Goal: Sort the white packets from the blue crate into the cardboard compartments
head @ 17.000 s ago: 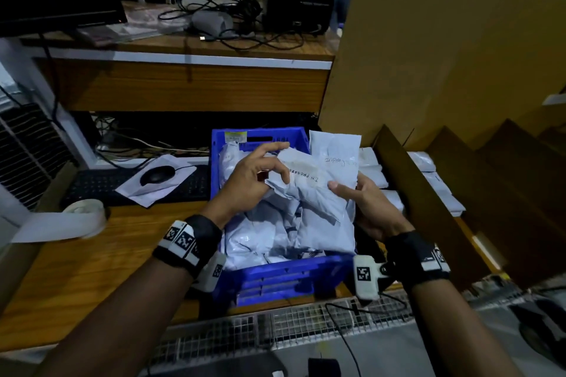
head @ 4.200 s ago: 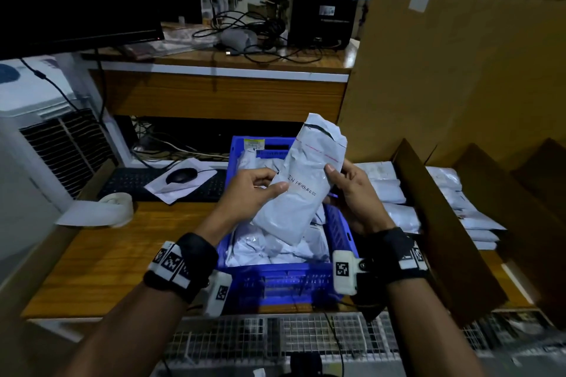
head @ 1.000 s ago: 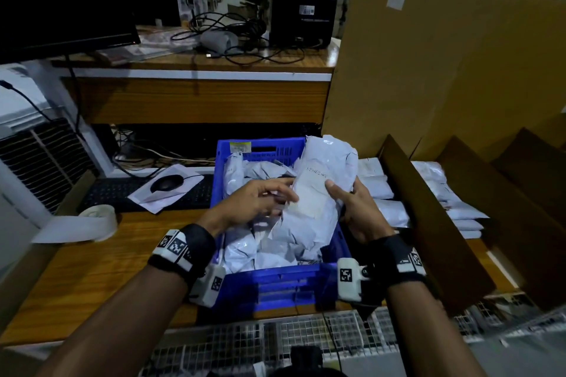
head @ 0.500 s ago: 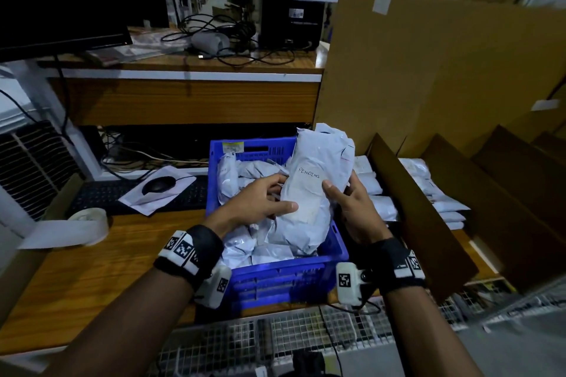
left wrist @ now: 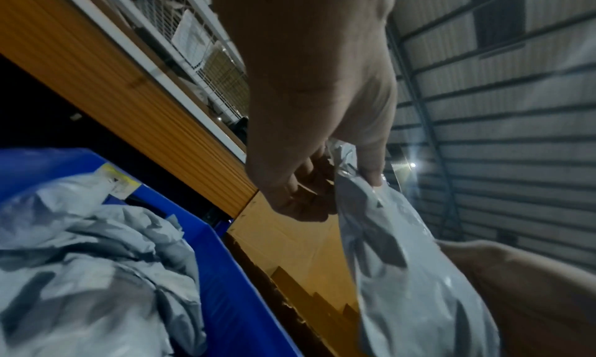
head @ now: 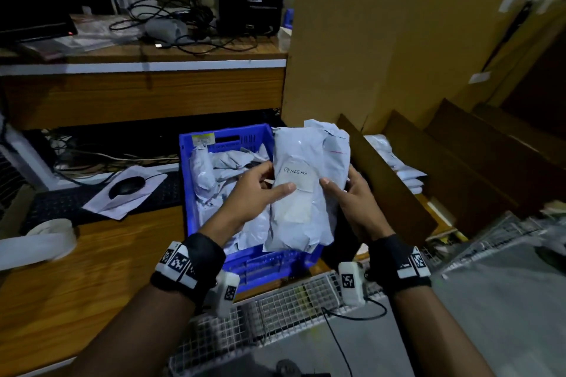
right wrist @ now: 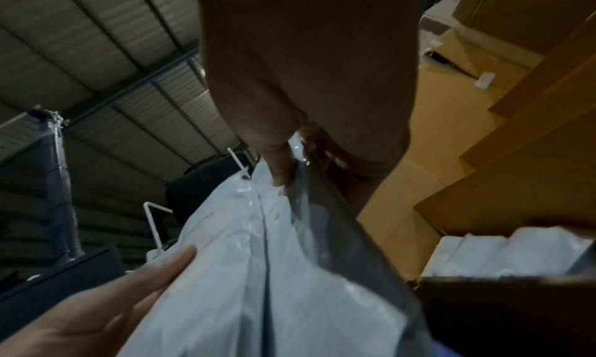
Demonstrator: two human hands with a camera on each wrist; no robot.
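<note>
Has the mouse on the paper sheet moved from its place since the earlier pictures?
No. The mouse lies on its paper sheet over the keyboard, left of the blue crate, as before. Only the camera shifted.

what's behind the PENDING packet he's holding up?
A second white packet sits directly behind the PENDING packet, both held by the left hand and right hand. Below are the blue crate and its packets. The second packet's label is covered.

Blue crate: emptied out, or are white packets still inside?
Not empty. The blue crate holds crumpled white packets piled behind the packet both hands hold.
</note>
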